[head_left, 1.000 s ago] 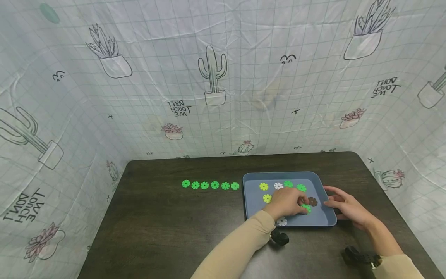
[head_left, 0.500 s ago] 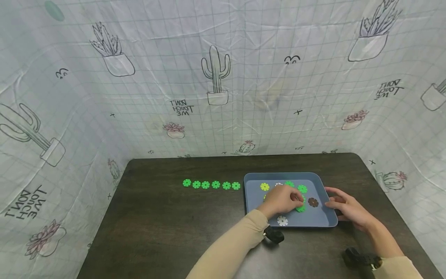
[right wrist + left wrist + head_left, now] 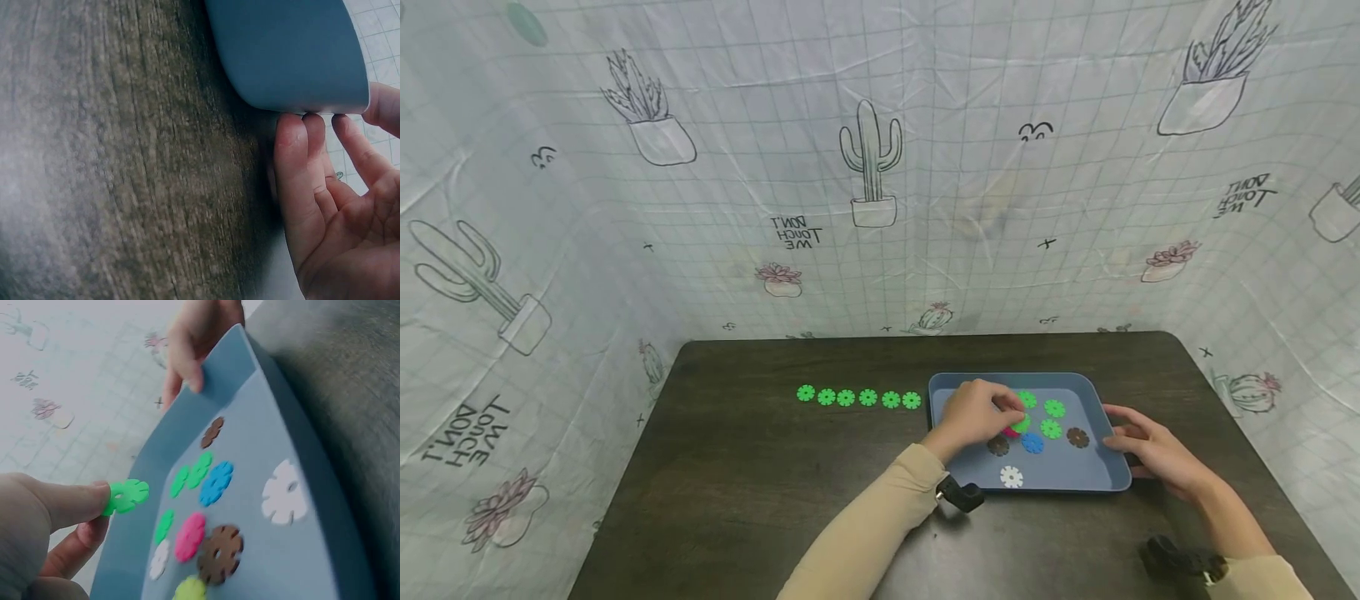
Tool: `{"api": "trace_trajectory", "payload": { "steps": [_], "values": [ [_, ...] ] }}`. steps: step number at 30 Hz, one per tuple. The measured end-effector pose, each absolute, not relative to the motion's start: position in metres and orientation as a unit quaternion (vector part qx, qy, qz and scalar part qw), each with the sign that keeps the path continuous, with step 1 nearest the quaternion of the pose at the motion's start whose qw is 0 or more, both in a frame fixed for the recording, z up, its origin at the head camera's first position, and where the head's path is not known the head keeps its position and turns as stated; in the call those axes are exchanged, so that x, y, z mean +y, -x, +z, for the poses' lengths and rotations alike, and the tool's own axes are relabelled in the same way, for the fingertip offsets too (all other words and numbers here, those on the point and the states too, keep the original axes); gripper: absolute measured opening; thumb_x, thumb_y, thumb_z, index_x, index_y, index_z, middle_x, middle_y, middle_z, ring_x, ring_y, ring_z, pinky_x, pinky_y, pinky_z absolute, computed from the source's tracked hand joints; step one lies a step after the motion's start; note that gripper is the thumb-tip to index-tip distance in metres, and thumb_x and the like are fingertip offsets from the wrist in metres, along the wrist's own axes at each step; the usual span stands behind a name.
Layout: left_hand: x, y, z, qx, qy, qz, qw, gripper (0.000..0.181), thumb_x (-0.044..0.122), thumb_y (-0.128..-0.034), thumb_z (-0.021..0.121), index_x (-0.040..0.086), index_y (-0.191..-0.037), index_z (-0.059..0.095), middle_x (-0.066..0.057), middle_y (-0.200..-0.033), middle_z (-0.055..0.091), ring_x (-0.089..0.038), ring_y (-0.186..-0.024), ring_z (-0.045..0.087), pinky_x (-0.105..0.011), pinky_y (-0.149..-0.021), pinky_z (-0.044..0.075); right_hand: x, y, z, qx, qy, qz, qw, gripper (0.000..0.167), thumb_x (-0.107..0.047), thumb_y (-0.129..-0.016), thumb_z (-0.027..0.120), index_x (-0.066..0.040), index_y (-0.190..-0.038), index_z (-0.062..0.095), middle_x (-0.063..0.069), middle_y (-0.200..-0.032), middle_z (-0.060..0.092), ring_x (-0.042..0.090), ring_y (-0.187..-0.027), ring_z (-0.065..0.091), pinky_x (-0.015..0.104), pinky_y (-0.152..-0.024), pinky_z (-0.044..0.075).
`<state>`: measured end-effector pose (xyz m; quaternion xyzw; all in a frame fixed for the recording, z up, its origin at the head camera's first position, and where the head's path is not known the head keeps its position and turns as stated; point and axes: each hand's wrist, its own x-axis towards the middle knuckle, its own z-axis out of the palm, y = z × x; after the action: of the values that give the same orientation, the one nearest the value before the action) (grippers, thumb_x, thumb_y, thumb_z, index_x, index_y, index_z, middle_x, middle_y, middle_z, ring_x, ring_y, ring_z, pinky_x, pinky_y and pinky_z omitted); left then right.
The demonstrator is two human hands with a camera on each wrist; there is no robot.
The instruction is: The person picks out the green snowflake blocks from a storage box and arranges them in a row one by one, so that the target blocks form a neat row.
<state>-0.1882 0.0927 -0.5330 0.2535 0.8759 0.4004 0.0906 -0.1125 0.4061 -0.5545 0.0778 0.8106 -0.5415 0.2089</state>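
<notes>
- Head view: the left hand (image 3: 973, 414) pinches a bright-green, flower-shaped, plastic-looking disc (image 3: 1020, 422) above the blue-grey rectangular tray (image 3: 1090, 471); the step in hand seems to be lifting it out for the row of six green discs (image 3: 868, 397) toward the dark wooden table (image 3: 737, 500)'s far edge. The next move probably calls for clearing the tray's left edge, which stands just beside the row's right end and leaves little room.
- Left wrist view: thumb and finger grasp the disc; a pink notched disc (image 3: 190, 537) lies on the tray floor.
- Right wrist view: the right hand (image 3: 353, 231) grips the tray's right edge.
</notes>
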Motion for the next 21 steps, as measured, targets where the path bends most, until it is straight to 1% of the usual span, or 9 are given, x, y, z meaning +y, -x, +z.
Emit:
{"api": "trace_trajectory", "payload": {
  "steps": [4,7,11,14,17,21],
  "values": [
    [0.076,0.193,-0.532,0.860,-0.245,0.441,0.081,0.005,0.030,-0.0954,0.078,0.026,-0.097,0.081,0.024,-0.079,0.064,0.003,-0.065,0.055,-0.021,-0.052,0.039,0.406,0.113,-0.555,0.811,-0.078,-0.541,0.209,0.078,-0.024,-0.105,0.064,0.001,-0.162,0.017,0.026,-0.132,0.058,0.019,-0.103,0.067,0.051,-0.083,0.058],
    [0.062,0.198,-0.533,0.845,-0.242,0.472,0.071,0.006,0.029,-0.0955,0.078,0.025,-0.096,0.082,0.023,-0.080,0.065,0.002,-0.074,0.060,-0.021,-0.059,0.043,0.406,0.113,-0.556,0.811,-0.079,-0.541,0.207,0.078,-0.024,-0.105,0.064,0.001,-0.162,0.017,0.025,-0.130,0.058,0.018,-0.102,0.067,0.051,-0.083,0.058],
    [0.044,0.205,-0.535,0.826,-0.238,0.508,0.057,0.006,0.028,-0.0954,0.079,0.023,-0.097,0.082,0.021,-0.082,0.068,-0.001,-0.083,0.064,-0.022,-0.066,0.047,0.407,0.113,-0.557,0.810,-0.078,-0.543,0.206,0.078,-0.024,-0.105,0.064,0.001,-0.162,0.017,0.024,-0.128,0.059,0.018,-0.102,0.067,0.052,-0.083,0.057],
    [0.030,0.209,-0.535,0.818,-0.225,0.528,0.040,0.006,0.027,-0.0946,0.079,0.022,-0.097,0.081,0.018,-0.083,0.070,-0.002,-0.083,0.065,-0.024,-0.064,0.049,0.407,0.113,-0.557,0.809,-0.077,-0.545,0.206,0.077,-0.024,-0.105,0.063,0.001,-0.162,0.017,0.024,-0.129,0.059,0.019,-0.102,0.066,0.053,-0.083,0.057],
    [0.015,0.211,-0.534,0.817,-0.204,0.539,0.021,0.006,0.026,-0.0939,0.080,0.021,-0.097,0.082,0.016,-0.084,0.071,-0.002,-0.084,0.065,-0.025,-0.065,0.050,0.408,0.113,-0.557,0.808,-0.076,-0.548,0.206,0.076,-0.024,-0.105,0.063,0.001,-0.162,0.017,0.025,-0.129,0.059,0.020,-0.103,0.066,0.053,-0.083,0.057],
    [-0.007,0.211,-0.535,0.820,-0.172,0.546,0.008,0.007,0.027,-0.0935,0.081,0.021,-0.097,0.082,0.014,-0.086,0.072,-0.004,-0.084,0.065,-0.027,-0.066,0.050,0.408,0.113,-0.558,0.808,-0.078,-0.547,0.206,0.077,-0.024,-0.105,0.064,0.001,-0.162,0.018,0.025,-0.130,0.058,0.021,-0.103,0.067,0.053,-0.082,0.057]
  ]
}}
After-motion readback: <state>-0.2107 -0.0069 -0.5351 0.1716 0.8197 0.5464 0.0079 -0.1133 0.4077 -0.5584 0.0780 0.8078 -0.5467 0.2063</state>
